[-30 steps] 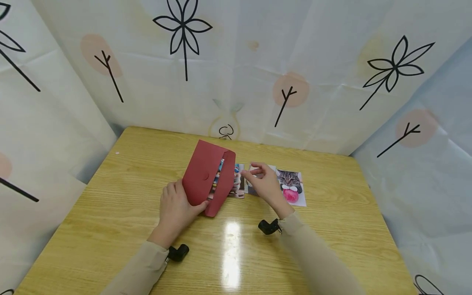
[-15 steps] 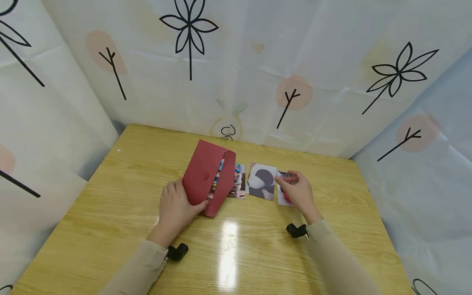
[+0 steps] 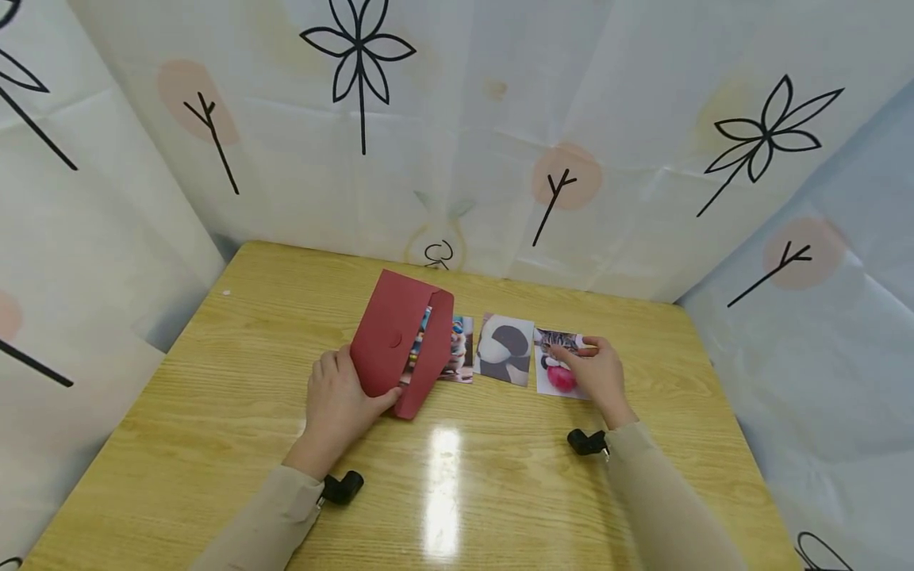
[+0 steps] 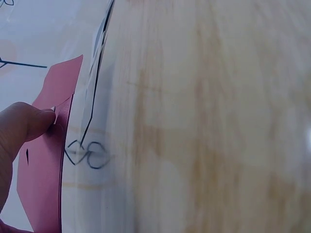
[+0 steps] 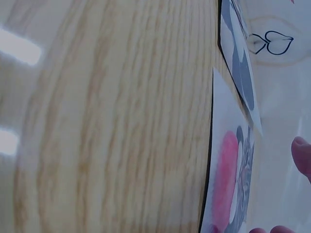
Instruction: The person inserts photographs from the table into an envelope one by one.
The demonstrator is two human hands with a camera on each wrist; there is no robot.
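My left hand [image 3: 339,404] grips a red paper envelope [image 3: 391,333] by its lower edge, thumb on the front. The envelope is tilted with its flap parted, and colourful printed pictures show in the opening. In the left wrist view the thumb [image 4: 31,121] presses on the envelope [image 4: 41,179]. My right hand [image 3: 601,379] hovers over a cat photo card [image 3: 560,381] with a pink ball on it. In the right wrist view the thumb [image 5: 302,154] and fingertips are apart, and the cat card [image 5: 226,170] lies below them on the table.
A grey-and-white photo card [image 3: 504,349] lies left of the cat card. Another photo card [image 3: 462,353] is partly hidden behind the envelope. The wooden table [image 3: 514,492] meets a white patterned curtain [image 3: 457,119] at its back and sides.
My right hand has moved right, from over the grey-and-white card to the right edge of the cat card, uncovering the middle card. The left hand keeps holding the envelope in place.
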